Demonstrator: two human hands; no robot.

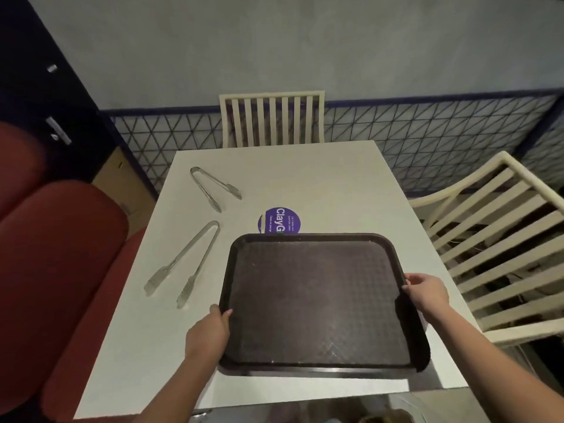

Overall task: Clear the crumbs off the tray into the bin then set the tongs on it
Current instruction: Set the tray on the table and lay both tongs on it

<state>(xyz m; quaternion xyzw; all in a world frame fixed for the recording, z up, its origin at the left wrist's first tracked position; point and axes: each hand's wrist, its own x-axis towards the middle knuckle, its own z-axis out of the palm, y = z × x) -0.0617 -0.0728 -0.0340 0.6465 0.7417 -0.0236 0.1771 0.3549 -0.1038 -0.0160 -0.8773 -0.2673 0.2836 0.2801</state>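
A dark brown tray sits over the near half of the white table, its near edge casting a shadow on the tabletop. My left hand grips the tray's left rim and my right hand grips its right rim. A few pale specks dot the tray's surface. Two metal tongs lie on the table to the tray's left: a long pair close by, tips toward me, and a shorter pair farther back. No bin is in view.
A round purple sticker shows just beyond the tray's far edge. A cream slatted chair stands at the table's far side, another at the right. A red cushioned seat runs along the left.
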